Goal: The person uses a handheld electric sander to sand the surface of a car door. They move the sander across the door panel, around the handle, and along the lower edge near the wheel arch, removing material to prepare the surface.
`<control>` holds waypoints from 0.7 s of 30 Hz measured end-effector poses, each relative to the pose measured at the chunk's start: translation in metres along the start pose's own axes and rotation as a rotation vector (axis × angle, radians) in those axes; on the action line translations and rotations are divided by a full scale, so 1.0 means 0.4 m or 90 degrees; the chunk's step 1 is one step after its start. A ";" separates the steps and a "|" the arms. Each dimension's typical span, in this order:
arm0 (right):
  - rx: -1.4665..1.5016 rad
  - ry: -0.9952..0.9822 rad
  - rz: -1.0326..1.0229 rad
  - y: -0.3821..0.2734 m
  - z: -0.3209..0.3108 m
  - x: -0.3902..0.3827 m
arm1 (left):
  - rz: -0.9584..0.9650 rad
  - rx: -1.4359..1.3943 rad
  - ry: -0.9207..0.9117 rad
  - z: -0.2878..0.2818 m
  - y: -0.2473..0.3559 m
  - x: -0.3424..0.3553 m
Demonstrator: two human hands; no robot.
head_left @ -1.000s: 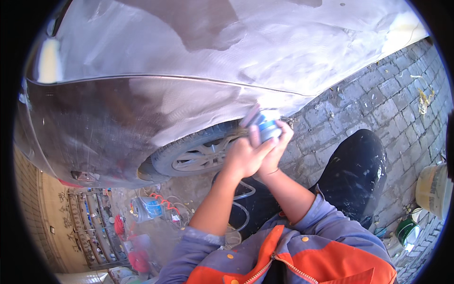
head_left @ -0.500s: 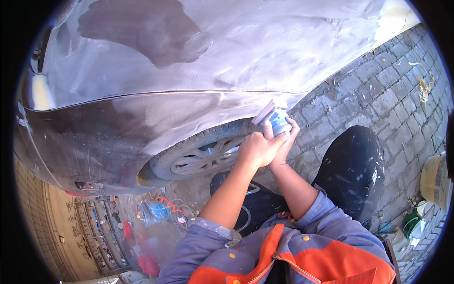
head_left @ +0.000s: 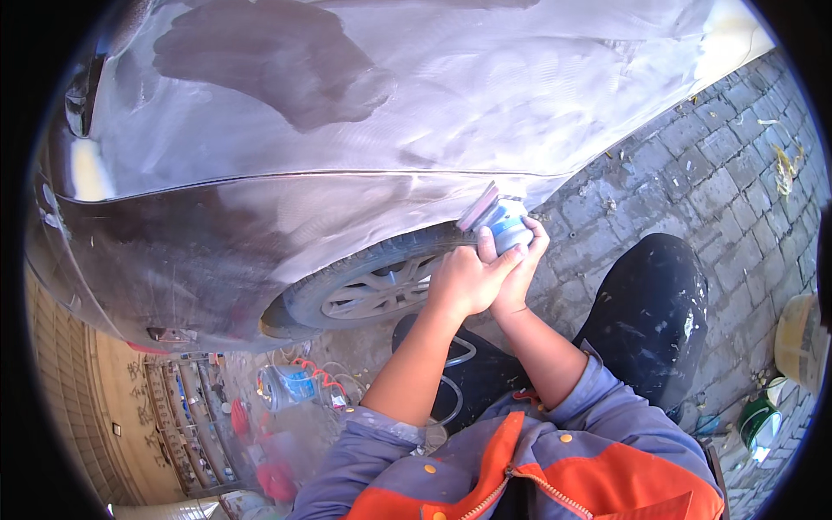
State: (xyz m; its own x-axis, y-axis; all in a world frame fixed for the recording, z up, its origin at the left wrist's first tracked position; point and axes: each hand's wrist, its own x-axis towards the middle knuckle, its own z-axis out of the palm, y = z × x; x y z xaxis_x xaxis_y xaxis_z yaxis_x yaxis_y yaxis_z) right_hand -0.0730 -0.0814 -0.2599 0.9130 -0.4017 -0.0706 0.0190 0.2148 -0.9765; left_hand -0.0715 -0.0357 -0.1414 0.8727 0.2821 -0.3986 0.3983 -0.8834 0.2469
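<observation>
Both of my hands are closed around a small blue and silver air sander (head_left: 506,230). My left hand (head_left: 462,279) wraps it from the left, thumb up against its body. On the other side, my right hand (head_left: 525,262) grips it with fingers curled round the end. The sander's flat pad is tilted and sits at the edge of the car fender (head_left: 425,192), just above the wheel; whether it touches cannot be made out. Dull sanded patches cover the car's body panel (head_left: 485,113), with a darker grey area at upper left. A clear hose (head_left: 455,381) runs below my left forearm.
The tire (head_left: 303,299) and wheel stand left of my hands. Grey paving bricks (head_left: 737,173) lie to the right, with a pale bucket (head_left: 799,342) and a green can (head_left: 759,423). A blue container (head_left: 290,386) and an orange coiled hose (head_left: 322,379) are at lower left.
The car and ground have shifted slightly in view, mostly downward and to the right. My hands and the sander have moved a little left against the fender, still in the same grip.
</observation>
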 end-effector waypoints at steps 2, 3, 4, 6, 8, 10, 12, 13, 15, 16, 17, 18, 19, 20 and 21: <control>-0.035 -0.009 -0.057 -0.035 0.004 0.006 | -0.001 0.028 0.017 -0.037 0.034 -0.021; -0.069 -0.023 -0.117 -0.064 0.012 -0.003 | -0.013 -0.034 -0.005 -0.063 0.029 -0.036; -0.094 -0.060 -0.180 -0.115 0.016 -0.020 | -0.030 -0.097 -0.023 -0.105 0.001 -0.068; -0.099 -0.153 -0.219 -0.192 0.033 -0.059 | -0.009 -0.211 0.007 -0.148 -0.089 -0.127; -0.059 -0.234 -0.245 -0.255 0.048 -0.088 | 0.068 -0.338 0.107 -0.143 -0.135 -0.159; -0.044 -0.260 -0.265 -0.282 0.057 -0.086 | 0.129 -0.441 0.175 -0.142 -0.131 -0.166; -0.030 -0.249 -0.285 -0.284 0.065 -0.070 | 0.151 -0.444 0.162 -0.141 -0.131 -0.151; -0.070 -0.238 -0.312 -0.242 0.056 -0.058 | 0.152 -0.421 0.142 -0.138 -0.135 -0.141; -0.086 -0.140 -0.290 -0.212 0.031 -0.028 | 0.080 -0.266 0.115 -0.122 -0.074 -0.119; -0.088 -0.109 -0.260 -0.185 0.019 -0.017 | 0.068 -0.200 0.065 -0.107 -0.053 -0.091; -0.093 -0.076 -0.230 -0.166 0.009 -0.007 | 0.058 -0.136 0.011 -0.093 -0.044 -0.071; -0.098 -0.073 -0.179 -0.156 0.002 -0.001 | 0.045 -0.141 0.016 -0.089 -0.035 -0.070; -0.108 -0.079 -0.196 -0.166 -0.001 0.005 | 0.033 -0.144 0.018 -0.088 -0.021 -0.066; -0.117 -0.084 -0.213 -0.180 0.000 0.008 | 0.022 -0.148 0.020 -0.087 -0.008 -0.064; -0.127 -0.090 -0.230 -0.199 0.002 0.010 | 0.025 -0.185 0.041 -0.098 -0.012 -0.074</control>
State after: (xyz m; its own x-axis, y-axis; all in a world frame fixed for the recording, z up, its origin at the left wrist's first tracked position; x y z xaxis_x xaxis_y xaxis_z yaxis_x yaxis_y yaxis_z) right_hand -0.0703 -0.0995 -0.1823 0.9093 -0.2911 0.2975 0.2807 -0.0989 -0.9547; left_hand -0.0883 -0.0252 -0.0960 0.9015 0.2809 -0.3293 0.4198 -0.7525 0.5074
